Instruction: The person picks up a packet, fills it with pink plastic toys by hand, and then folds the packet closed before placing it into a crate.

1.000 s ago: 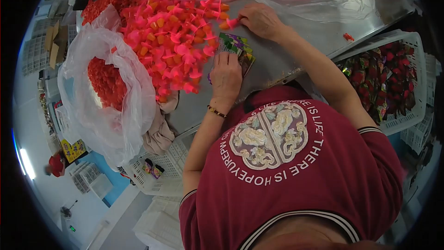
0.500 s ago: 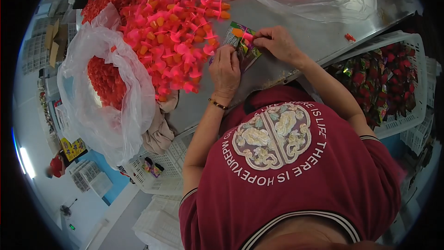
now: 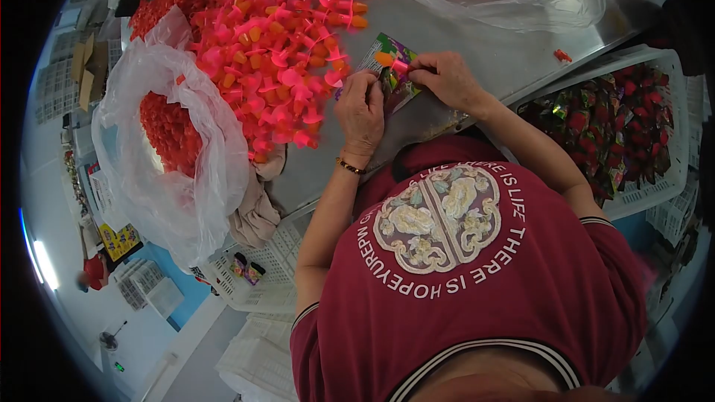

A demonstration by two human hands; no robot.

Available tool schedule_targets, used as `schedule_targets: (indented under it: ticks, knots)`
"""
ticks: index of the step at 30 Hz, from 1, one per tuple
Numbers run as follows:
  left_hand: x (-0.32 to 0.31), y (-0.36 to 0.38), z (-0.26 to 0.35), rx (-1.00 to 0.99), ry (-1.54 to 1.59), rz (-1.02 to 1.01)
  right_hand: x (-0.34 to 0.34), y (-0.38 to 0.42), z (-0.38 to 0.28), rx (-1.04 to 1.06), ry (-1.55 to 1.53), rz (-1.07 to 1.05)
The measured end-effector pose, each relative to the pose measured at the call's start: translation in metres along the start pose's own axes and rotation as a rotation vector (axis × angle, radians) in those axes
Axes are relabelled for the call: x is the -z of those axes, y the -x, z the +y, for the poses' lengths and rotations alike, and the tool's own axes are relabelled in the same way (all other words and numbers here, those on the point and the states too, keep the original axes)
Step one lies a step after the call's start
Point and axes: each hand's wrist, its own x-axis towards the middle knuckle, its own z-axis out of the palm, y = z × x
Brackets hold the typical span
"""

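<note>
My left hand (image 3: 360, 113) pinches the near-left edge of a small green and purple printed packet (image 3: 405, 97) on the metal table. From the right, my right hand (image 3: 450, 80) has its fingers closed on a pink and orange piece (image 3: 392, 62), which lies over the packet with its orange end pointing left. Part of the packet is hidden behind my left fingers. Just left of my hands spreads a large pile of similar pink and orange pieces (image 3: 275, 67).
An open plastic bag (image 3: 223, 130) of red pieces stands at the left. On the right is a white crate (image 3: 679, 141) of filled packets. A small red piece (image 3: 562, 55) lies on the metal table (image 3: 506, 59). A distant person (image 3: 94, 271) is at the far left.
My right hand has moved slightly down, and the pink and orange piece has shifted a little down with it. My left hand has stayed almost where it was on the packet.
</note>
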Motion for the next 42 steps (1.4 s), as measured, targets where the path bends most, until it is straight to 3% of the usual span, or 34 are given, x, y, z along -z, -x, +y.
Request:
schedule_targets:
  ticks: [5, 11, 16, 18, 22, 28, 31, 34, 36, 41, 42]
  knots:
    - [-0.003, -0.001, 0.002, 0.056, 0.006, -0.083, 0.003, 0.001, 0.007, 0.096, 0.198, 0.035]
    - [-0.011, -0.011, 0.010, -0.131, -0.343, -0.157, -0.001, 0.002, 0.012, 0.207, 0.410, 0.061]
    - [-0.009, -0.010, 0.012, -0.010, -0.198, -0.136, 0.009, 0.003, 0.013, 0.131, 0.381, 0.129]
    - [-0.010, -0.008, 0.008, 0.002, -0.161, -0.107, 0.009, 0.004, 0.013, 0.142, 0.228, 0.225]
    - [-0.011, -0.006, 0.002, 0.057, -0.021, -0.059, 0.001, 0.007, 0.004, 0.093, 0.116, 0.202]
    - [-0.010, -0.004, 0.001, 0.168, 0.110, -0.036, -0.004, 0.011, 0.017, 0.224, 0.317, 0.165]
    - [-0.011, -0.002, -0.003, 0.123, 0.127, -0.009, 0.000, 0.014, 0.013, 0.261, 0.408, 0.142]
    - [-0.009, -0.002, -0.001, 0.138, 0.193, 0.019, 0.006, 0.013, 0.007, 0.427, 0.524, 0.198]
    - [-0.008, -0.001, -0.001, 0.155, 0.213, 0.035, 0.014, 0.011, 0.002, 0.530, 0.739, 0.112]
    - [-0.003, -0.002, 0.012, 0.198, 0.242, 0.057, 0.023, 0.006, -0.004, 0.647, 0.836, 0.092]
    - [-0.002, -0.002, 0.013, 0.130, 0.197, 0.064, 0.024, 0.004, -0.006, 0.649, 0.832, 0.065]
